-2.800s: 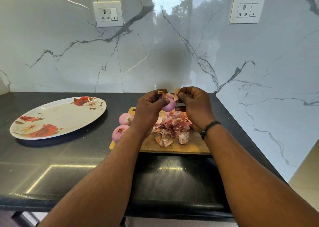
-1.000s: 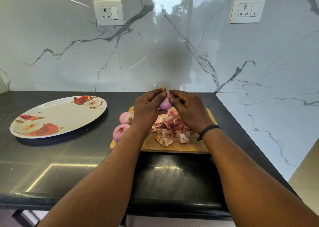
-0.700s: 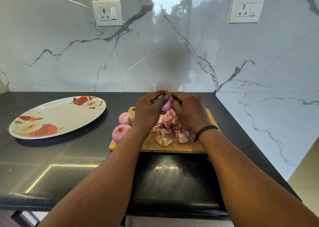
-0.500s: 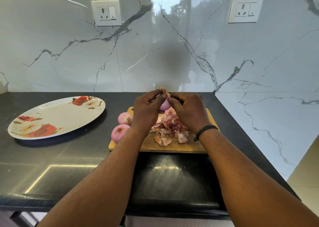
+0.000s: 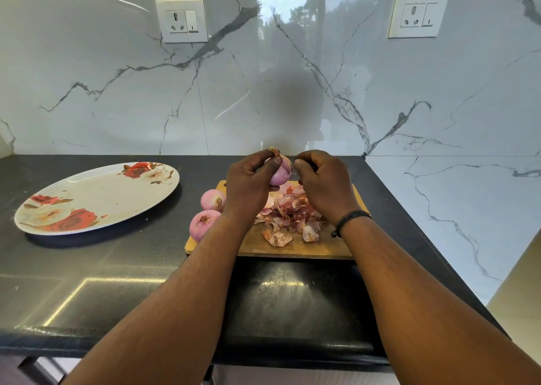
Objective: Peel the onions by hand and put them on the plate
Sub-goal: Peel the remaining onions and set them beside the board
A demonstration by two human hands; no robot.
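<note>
The left hand point(image 5: 248, 182) grips a small red onion point(image 5: 281, 171) with fingers and thumb curled round it, held above the wooden cutting board point(image 5: 295, 245). Just to its right, the right hand point(image 5: 323, 184) is curled with fingertips pinched together, perhaps on a scrap of skin, though that is too small to tell. The held onion looks nearly bare. Below both hands lies a pile of onion skins point(image 5: 288, 213); two peeled onions point(image 5: 208, 213) sit beside the left wrist. Well left of that hand, the floral plate point(image 5: 96, 198) holds no onions, so all placing remains.
</note>
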